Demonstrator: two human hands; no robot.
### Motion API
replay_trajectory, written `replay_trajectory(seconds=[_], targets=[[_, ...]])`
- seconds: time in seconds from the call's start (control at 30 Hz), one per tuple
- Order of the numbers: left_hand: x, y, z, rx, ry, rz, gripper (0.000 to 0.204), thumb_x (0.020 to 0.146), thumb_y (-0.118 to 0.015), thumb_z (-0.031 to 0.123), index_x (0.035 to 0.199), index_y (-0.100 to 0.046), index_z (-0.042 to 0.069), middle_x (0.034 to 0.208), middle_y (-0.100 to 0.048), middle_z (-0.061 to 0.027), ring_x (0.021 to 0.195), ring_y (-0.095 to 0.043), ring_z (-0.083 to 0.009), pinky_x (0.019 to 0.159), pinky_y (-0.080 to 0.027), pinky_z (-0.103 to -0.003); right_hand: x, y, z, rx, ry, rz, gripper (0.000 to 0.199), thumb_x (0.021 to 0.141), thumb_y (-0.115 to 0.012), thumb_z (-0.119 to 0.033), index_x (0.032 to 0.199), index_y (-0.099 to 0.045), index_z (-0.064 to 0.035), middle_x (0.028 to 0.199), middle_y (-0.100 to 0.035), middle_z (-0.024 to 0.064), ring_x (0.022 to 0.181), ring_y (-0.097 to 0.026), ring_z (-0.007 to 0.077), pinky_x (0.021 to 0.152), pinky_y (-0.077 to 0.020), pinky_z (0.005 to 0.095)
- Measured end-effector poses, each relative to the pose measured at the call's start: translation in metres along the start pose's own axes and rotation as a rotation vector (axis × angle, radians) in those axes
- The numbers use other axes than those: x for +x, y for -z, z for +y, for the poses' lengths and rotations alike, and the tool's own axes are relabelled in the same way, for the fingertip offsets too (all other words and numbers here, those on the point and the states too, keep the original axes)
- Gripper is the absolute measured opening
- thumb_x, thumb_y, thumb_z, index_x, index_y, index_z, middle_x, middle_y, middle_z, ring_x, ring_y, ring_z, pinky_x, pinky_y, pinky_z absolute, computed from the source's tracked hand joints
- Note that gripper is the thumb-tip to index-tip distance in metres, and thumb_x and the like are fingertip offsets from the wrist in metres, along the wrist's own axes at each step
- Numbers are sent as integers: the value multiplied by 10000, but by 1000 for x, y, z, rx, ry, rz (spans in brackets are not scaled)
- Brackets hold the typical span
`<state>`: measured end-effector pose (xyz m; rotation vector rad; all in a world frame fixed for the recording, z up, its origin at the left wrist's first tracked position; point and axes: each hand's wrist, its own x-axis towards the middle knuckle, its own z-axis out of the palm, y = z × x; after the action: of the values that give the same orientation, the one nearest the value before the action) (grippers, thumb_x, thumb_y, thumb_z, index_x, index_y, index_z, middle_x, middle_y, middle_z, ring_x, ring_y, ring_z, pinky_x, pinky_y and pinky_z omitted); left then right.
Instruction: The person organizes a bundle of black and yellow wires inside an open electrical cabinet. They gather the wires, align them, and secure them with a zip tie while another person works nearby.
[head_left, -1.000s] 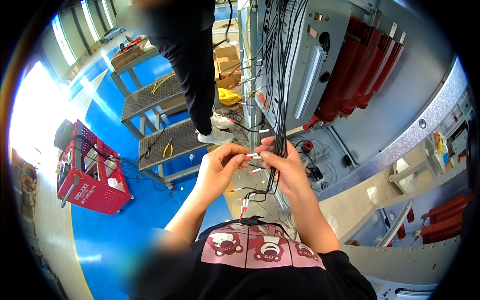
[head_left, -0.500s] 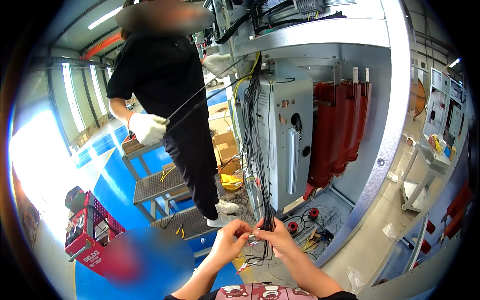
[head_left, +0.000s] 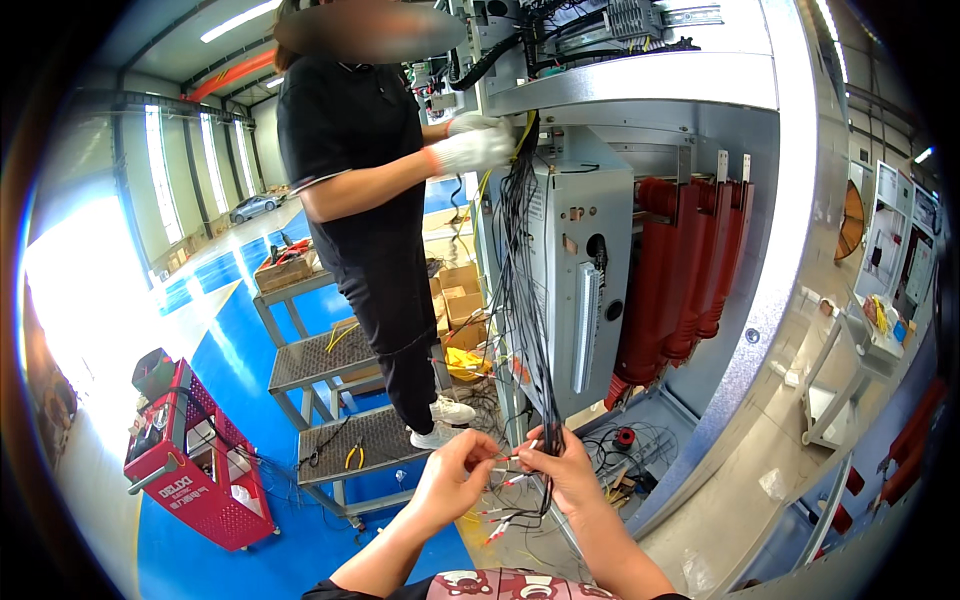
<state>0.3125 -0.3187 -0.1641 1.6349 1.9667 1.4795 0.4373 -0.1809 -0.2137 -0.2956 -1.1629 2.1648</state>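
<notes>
- The left hand (head_left: pixel 455 478) pinches one thin wire end (head_left: pixel 505 467) between its fingertips; the right hand (head_left: pixel 568 470) is closed around the lower end of the black wire bundle (head_left: pixel 520 300) hanging down the front of the grey cabinet (head_left: pixel 585 270).
- The step looks like sorting single wires out of the bundle; it calls for a fine pinch while the bundle is held steady.
- Cardboard boxes (head_left: pixel 455 295) sit behind; contents unclear.
- The red cart (head_left: pixel 195 480) holds small gear, too small to tell.
- A co-worker's gloved hand (head_left: pixel 470 148) holds the bundle's top.
</notes>
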Motion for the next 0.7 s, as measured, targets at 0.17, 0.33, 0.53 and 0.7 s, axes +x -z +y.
replay_trajectory(seconds=[0.17,0.33,0.53,0.7], targets=[[-6,4,1,106,-111,-8,190,839,-636,5,1025,-606,-18,882,-621,-121,793,-640,-208,722,-508,-314,3,4,2,-3,3,-22,307,820,-728,-10,1065,-544,-21,910,-690,118,789,-675,165,724,-550,279],[-13,-3,16,96,-136,-14,175,825,-649,29,993,-628,-13,910,-597,-124,826,-632,-238,742,-512,-335,-1,-1,4,-19,16,-34,295,829,-724,-10,1064,-547,-20,926,-687,108,815,-671,153,741,-551,277],[-8,-7,3,248,-245,34,118,815,-652,-18,922,-610,4,864,-590,-131,810,-616,-331,692,-500,-391,-3,-1,-3,-79,12,-21,265,836,-719,-6,1034,-543,-25,885,-670,78,800,-677,160,744,-555,270],[-9,-1,5,252,-324,63,117,798,-654,-29,897,-613,18,844,-572,-133,791,-599,-343,680,-491,-397,-2,-2,4,-57,13,-16,302,824,-740,-19,1044,-533,-22,853,-655,72,748,-671,170,682,-556,279]])
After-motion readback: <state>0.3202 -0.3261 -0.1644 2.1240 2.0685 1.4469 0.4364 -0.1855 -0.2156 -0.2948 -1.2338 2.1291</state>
